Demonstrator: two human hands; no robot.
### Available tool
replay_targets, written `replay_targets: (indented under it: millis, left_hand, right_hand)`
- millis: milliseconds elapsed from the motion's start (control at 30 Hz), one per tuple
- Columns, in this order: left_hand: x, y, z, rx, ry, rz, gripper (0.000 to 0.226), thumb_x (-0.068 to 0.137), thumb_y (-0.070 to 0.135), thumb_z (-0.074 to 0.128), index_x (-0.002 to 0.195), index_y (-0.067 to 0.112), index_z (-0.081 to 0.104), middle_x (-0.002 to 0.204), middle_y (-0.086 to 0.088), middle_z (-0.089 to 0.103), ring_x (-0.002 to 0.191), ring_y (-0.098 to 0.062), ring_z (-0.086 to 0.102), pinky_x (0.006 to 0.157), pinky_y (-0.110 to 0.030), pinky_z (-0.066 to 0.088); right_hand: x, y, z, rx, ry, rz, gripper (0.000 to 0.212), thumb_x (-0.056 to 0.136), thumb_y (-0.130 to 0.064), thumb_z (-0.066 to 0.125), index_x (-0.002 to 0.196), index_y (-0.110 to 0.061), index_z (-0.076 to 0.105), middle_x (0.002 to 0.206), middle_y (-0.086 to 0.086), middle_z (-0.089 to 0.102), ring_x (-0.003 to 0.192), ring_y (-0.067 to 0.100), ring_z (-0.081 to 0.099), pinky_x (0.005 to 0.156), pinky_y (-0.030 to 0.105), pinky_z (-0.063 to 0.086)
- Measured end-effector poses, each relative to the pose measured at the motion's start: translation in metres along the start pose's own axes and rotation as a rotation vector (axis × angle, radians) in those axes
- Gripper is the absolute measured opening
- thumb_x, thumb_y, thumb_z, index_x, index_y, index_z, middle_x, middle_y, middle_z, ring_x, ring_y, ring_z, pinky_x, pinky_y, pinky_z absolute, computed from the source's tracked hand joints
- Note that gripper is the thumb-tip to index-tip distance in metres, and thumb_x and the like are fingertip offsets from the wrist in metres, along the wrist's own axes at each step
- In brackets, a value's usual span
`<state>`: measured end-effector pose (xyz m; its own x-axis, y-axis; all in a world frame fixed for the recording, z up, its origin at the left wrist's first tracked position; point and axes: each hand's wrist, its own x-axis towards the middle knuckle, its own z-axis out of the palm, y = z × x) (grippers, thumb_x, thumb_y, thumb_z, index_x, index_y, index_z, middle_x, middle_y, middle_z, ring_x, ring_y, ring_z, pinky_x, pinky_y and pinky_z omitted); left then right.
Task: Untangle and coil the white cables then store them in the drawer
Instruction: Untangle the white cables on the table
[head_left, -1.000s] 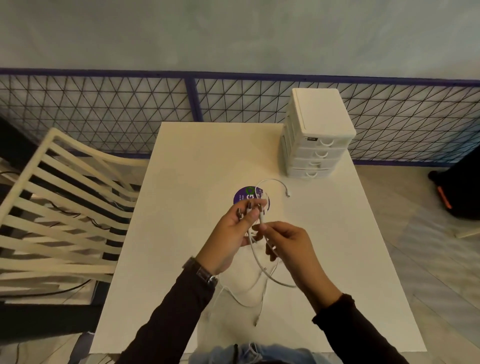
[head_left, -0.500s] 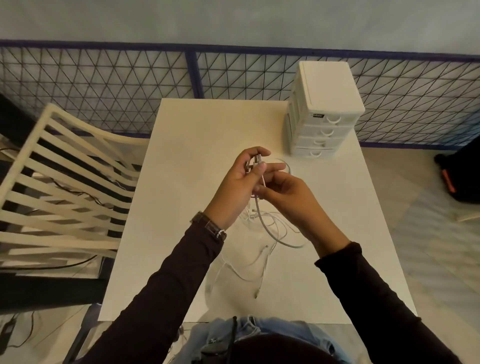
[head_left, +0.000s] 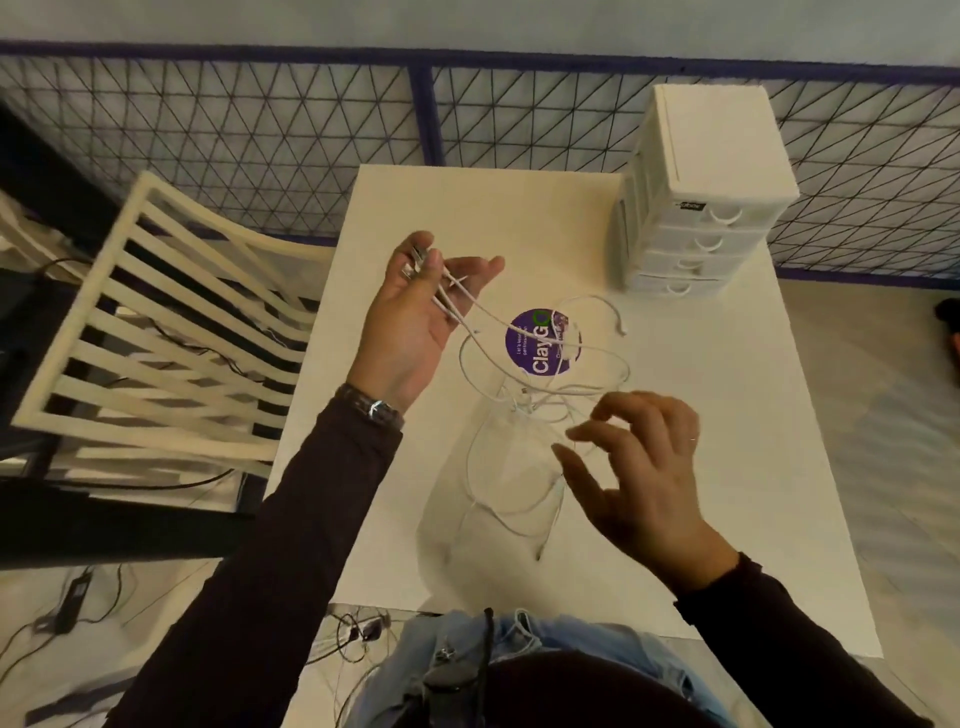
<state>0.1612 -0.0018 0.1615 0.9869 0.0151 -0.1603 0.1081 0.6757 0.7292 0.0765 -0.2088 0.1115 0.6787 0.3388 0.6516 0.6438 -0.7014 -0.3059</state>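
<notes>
Several white cables (head_left: 524, 400) lie tangled in loose loops on the white table (head_left: 727, 415). My left hand (head_left: 415, 322) is raised above the table's left side and holds the plug ends of the cables between its fingers, palm up; the cables run down from it to the tangle. My right hand (head_left: 639, 467) hovers over the tangle's right side with fingers spread and loosely bent, holding nothing. The white drawer unit (head_left: 696, 197) stands at the table's far right corner, all its drawers closed.
A round purple sticker (head_left: 540, 343) lies on the table under the cables. A cream slatted chair (head_left: 156, 322) stands left of the table. A dark wire fence (head_left: 260, 135) runs behind. Black cables and adapters lie on the floor at the lower left.
My hands have parted: the left lifted up and left with the plug ends, the right let go and dropped back to the right. The tangle now hangs stretched from my left hand.
</notes>
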Motion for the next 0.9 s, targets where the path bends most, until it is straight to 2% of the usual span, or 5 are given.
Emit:
replay_targets:
  millis: [167, 400, 667, 767, 900]
  left_hand:
    - [0.003, 0.009, -0.020, -0.002, 0.044, -0.043, 0.017, 0.099, 0.009, 0.034, 0.093, 0.018, 0.048, 0.086, -0.012, 0.073, 0.099, -0.031, 0.066, 0.099, -0.037, 0.048]
    - [-0.004, 0.006, -0.035, 0.005, 0.090, -0.059, 0.017, 0.099, 0.010, 0.036, 0.095, 0.020, 0.049, 0.087, -0.009, 0.073, 0.096, -0.028, 0.068, 0.103, -0.037, 0.043]
    - [-0.009, 0.008, -0.046, 0.021, 0.083, -0.058, 0.015, 0.098, 0.013, 0.039, 0.096, 0.023, 0.050, 0.092, -0.005, 0.074, 0.095, -0.028, 0.069, 0.095, -0.033, 0.049]
    - [-0.008, 0.006, -0.049, 0.017, 0.071, -0.047, 0.015, 0.097, 0.014, 0.040, 0.098, 0.024, 0.051, 0.100, -0.006, 0.073, 0.100, -0.029, 0.068, 0.091, -0.032, 0.052]
    - [-0.008, 0.002, -0.044, 0.088, 0.050, -0.045, 0.016, 0.098, 0.015, 0.039, 0.098, 0.026, 0.051, 0.110, -0.008, 0.071, 0.105, -0.028, 0.066, 0.091, -0.033, 0.049]
  right_hand:
    - [-0.036, -0.009, 0.069, 0.176, -0.739, -0.310, 0.021, 0.086, -0.012, 0.059, 0.105, -0.015, 0.052, 0.117, 0.012, 0.060, 0.086, 0.029, 0.061, 0.069, 0.036, 0.053]
    - [-0.068, -0.029, 0.144, 0.159, -1.247, -0.544, 0.036, 0.085, 0.001, 0.053, 0.121, 0.001, 0.054, 0.126, 0.024, 0.054, 0.112, 0.040, 0.054, 0.114, 0.048, 0.022]
    - [-0.079, 0.012, 0.122, 0.190, -1.233, 0.508, 0.020, 0.088, -0.021, 0.054, 0.103, -0.016, 0.064, 0.102, 0.005, 0.069, 0.093, 0.021, 0.063, 0.081, 0.025, 0.045]
    - [-0.067, 0.024, 0.085, 0.441, -1.129, 0.850, 0.011, 0.084, -0.017, 0.061, 0.077, -0.025, 0.065, 0.067, -0.008, 0.071, 0.066, 0.009, 0.063, 0.068, 0.021, 0.048]
    - [-0.037, 0.025, 0.018, 0.882, -0.831, 1.131, 0.007, 0.084, -0.007, 0.065, 0.091, -0.008, 0.065, 0.084, 0.009, 0.077, 0.065, 0.012, 0.060, 0.065, 0.020, 0.049]
